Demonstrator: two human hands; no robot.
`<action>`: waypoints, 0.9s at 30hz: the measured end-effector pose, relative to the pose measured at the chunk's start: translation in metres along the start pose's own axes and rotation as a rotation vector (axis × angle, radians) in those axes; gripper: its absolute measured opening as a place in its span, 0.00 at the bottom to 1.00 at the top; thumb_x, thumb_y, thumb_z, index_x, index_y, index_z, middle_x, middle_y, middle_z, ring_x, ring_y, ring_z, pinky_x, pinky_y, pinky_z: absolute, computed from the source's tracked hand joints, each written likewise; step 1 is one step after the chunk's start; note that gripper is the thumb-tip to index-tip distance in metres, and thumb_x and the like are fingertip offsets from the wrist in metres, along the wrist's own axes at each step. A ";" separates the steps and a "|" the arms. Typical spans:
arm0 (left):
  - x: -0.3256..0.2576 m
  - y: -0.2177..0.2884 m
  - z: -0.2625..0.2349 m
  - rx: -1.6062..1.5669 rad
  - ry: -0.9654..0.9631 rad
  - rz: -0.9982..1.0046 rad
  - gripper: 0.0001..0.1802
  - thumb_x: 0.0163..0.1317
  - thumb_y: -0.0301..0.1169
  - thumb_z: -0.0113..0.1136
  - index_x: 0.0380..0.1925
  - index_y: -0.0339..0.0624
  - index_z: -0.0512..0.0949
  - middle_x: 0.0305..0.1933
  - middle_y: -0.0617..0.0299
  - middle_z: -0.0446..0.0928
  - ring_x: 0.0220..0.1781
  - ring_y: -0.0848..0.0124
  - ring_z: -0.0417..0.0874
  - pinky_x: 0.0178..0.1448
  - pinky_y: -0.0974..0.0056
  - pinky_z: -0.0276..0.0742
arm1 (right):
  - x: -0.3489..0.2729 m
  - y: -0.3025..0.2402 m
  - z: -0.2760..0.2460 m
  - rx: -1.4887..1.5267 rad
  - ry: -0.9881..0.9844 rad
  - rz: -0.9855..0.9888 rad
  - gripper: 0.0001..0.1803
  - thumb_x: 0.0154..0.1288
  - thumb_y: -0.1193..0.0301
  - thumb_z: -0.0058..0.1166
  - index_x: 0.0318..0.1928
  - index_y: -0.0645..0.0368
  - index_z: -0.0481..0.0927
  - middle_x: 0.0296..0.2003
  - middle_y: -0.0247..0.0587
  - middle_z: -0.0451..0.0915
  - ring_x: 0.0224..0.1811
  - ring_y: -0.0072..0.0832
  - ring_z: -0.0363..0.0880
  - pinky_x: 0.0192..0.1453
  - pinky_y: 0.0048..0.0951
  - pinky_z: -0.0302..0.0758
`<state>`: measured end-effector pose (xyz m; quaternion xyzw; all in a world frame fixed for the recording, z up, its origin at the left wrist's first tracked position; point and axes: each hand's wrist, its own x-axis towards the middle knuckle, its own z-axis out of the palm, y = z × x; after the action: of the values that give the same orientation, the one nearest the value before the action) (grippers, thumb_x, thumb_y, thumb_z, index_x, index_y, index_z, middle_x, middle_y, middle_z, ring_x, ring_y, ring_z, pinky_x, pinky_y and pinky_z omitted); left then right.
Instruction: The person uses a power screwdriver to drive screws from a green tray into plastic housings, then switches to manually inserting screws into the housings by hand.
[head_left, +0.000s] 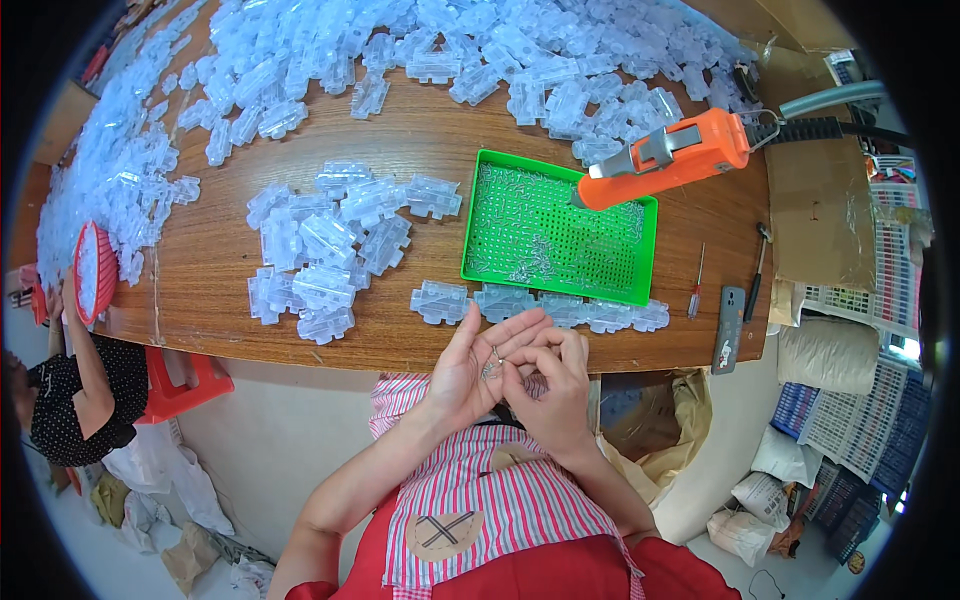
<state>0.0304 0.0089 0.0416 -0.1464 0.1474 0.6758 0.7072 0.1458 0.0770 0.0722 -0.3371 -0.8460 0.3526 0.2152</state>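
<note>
Palm up at the table's front edge, my left hand [462, 375] cups a few small metal screws [490, 368]. My right hand [556, 392] meets it over the palm, thumb and fingertips pinched at a screw. Just beyond my hands lies a row of clear plastic pieces [438, 302] along the table edge. A green perforated tray [650, 240] holding many more screws stands behind that row. Over the tray's right side hangs an orange electric screwdriver [675, 160], its tip pointing left.
A loose pile of clear pieces [325, 240] lies left of the tray, with a big heap [480, 35] at the back. On the right are a screwdriver [697, 285], a black-handled tool [757, 275] and a phone [728, 330]. Another person [85, 390] sits far left by a red basket [95, 270].
</note>
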 end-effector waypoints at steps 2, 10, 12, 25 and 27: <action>0.000 -0.001 -0.001 -0.004 0.006 0.001 0.43 0.74 0.60 0.29 0.70 0.31 0.56 0.73 0.47 0.61 0.71 0.60 0.67 0.73 0.57 0.66 | -0.001 0.001 -0.001 0.034 0.010 0.014 0.09 0.47 0.77 0.65 0.31 0.58 0.80 0.38 0.41 0.72 0.41 0.37 0.70 0.45 0.37 0.68; -0.007 0.001 -0.007 0.415 0.192 -0.054 0.21 0.74 0.43 0.49 0.51 0.36 0.76 0.52 0.54 0.80 0.52 0.70 0.83 0.58 0.65 0.80 | 0.001 0.006 -0.007 -0.052 0.124 -0.002 0.09 0.48 0.79 0.65 0.32 0.58 0.81 0.39 0.41 0.72 0.41 0.36 0.70 0.44 0.36 0.69; -0.008 -0.003 -0.007 0.365 0.240 -0.025 0.13 0.72 0.36 0.55 0.45 0.37 0.78 0.45 0.59 0.82 0.46 0.73 0.84 0.53 0.67 0.83 | 0.003 0.009 -0.008 -0.073 0.100 -0.017 0.09 0.48 0.79 0.65 0.32 0.58 0.81 0.39 0.41 0.72 0.41 0.37 0.70 0.44 0.36 0.69; -0.012 0.007 -0.026 0.524 0.297 0.131 0.13 0.72 0.36 0.55 0.40 0.35 0.80 0.39 0.60 0.82 0.40 0.75 0.84 0.47 0.69 0.84 | 0.021 -0.001 0.003 -0.188 -0.054 -0.172 0.10 0.49 0.76 0.66 0.34 0.57 0.81 0.39 0.38 0.73 0.37 0.35 0.69 0.44 0.37 0.67; -0.016 0.011 -0.025 0.516 0.294 0.135 0.15 0.72 0.37 0.55 0.40 0.35 0.80 0.39 0.60 0.83 0.40 0.75 0.84 0.47 0.68 0.84 | 0.027 0.004 0.010 -0.120 -0.059 -0.161 0.10 0.49 0.77 0.66 0.33 0.57 0.81 0.39 0.39 0.73 0.37 0.35 0.69 0.44 0.37 0.67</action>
<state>0.0185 -0.0151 0.0249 -0.0479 0.4245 0.6331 0.6455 0.1232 0.0942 0.0662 -0.2696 -0.8959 0.2927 0.1973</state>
